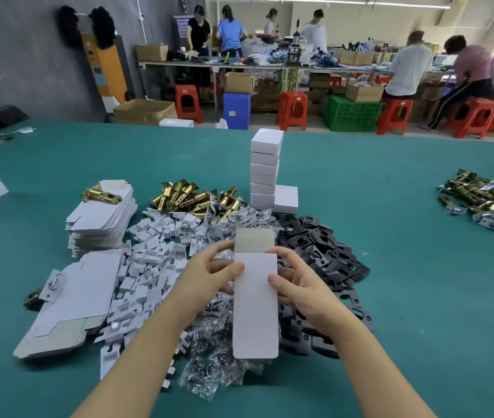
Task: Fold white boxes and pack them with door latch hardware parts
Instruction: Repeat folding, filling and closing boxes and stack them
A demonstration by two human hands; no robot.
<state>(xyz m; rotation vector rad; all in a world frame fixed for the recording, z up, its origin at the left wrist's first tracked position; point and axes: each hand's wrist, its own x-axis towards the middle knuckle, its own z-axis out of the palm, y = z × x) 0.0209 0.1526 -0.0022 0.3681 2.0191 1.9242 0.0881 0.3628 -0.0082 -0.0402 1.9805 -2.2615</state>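
Far to the left of my left grip [209, 274], on the green worktop [390, 267], lie two stacks of flat box blanks: the farther stack [101, 218] has a single brass latch [101, 194] resting on top, and the nearer stack [68, 306] carries a small white card with a metal piece [53, 283] on its left edge. Between those stacks and my left grip spreads a heap of small white plastic inserts [149, 267]. Beyond them, up and left of my hands, is a pile of brass latches [194, 197].

My left grip pinches the left edge of the white box [256, 303], thumb on the front face and the other fingers curled behind it. I hold the box upright above the heap of clear screw bags [215, 357], with its top flap [254, 241] standing open and showing the grey-brown inside. My right grip [297, 282] pinches the right edge the same way, thumb on the front and fingers wrapped behind.

Straight beyond the box stands a tall stack of closed white boxes [265, 170], with one more closed box [286, 200] standing just beside its base on the right. Under and to the right of my right grip lies a pile of black plates [324, 254]. Well apart, far to the right, is another heap of brass latches [481, 194].
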